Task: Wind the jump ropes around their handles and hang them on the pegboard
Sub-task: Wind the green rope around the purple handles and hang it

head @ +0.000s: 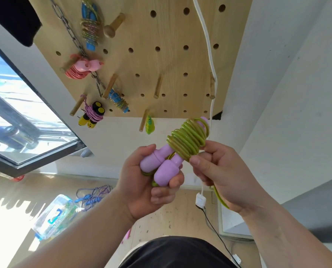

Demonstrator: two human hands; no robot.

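Handles point(162, 168), purple pair, sat clenched in my L hand point(140, 186) mid-frame; R hand point(221, 176) pinched green rope point(188, 141) coiled round them.

Glossy plastic handles point(161, 167), wooden pegboard point(161, 60)

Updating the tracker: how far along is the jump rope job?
Done: several wound ropes hang on the pegboard, including a pink one. In hand: the left hand grips the purple handles while the right hand pinches the green rope, mostly coiled, a tail loose. Left: hang it on a bare peg; a blue rope lies tangled on the floor.
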